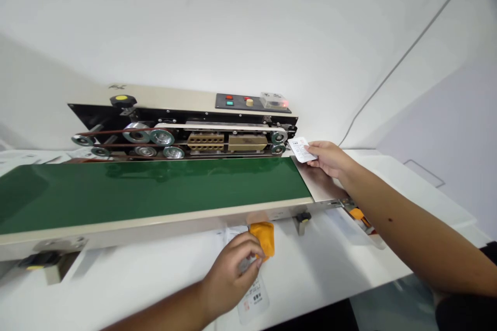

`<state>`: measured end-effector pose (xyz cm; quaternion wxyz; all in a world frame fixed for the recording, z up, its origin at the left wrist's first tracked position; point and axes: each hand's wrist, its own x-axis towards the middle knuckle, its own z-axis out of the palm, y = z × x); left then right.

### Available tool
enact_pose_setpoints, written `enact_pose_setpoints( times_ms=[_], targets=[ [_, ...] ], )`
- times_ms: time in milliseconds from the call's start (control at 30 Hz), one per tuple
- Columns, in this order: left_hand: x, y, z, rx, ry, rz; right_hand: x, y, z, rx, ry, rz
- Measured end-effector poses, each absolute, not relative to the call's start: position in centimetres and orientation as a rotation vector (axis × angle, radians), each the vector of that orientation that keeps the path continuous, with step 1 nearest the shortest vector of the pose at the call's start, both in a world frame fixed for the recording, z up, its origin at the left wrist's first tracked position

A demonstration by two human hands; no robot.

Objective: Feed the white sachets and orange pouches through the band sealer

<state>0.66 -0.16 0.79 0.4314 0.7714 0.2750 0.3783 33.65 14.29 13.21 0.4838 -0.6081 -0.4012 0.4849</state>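
Note:
My right hand (328, 157) pinches a small white printed pouch (302, 149) by its right side, over the metal plate (319, 182) at the right end of a green conveyor belt (163, 186). The pouch's left edge is close to the rollers of a band sealer (233, 139). In front of the belt, my left hand (235, 271) has its thumb and fingers closed on the lower edge of an orange packet (264, 238). Below that hand, another white printed pouch (254, 300) lies on the white table, partly covered by the fingers.
The sealer's control panel (243, 103) has coloured buttons and a lit red light. Black knobs (304, 217) stick out along the conveyor's front. A bin with orange pieces (357, 213) sits beneath my right forearm. A grey cable (404, 56) runs along the wall.

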Motion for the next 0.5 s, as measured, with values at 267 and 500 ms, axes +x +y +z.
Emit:
enact_pose_setpoints(
  times_ms=[267, 500],
  targets=[
    [0.7, -0.1, 0.7, 1.933, 0.689, 0.949, 33.4, 14.4, 12.7, -1.429, -0.965, 1.223],
    [0.7, 0.0, 0.7, 1.939, 0.683, 0.971, 32.2, 14.4, 13.1, -1.336, -1.003, 1.201]
  ],
)
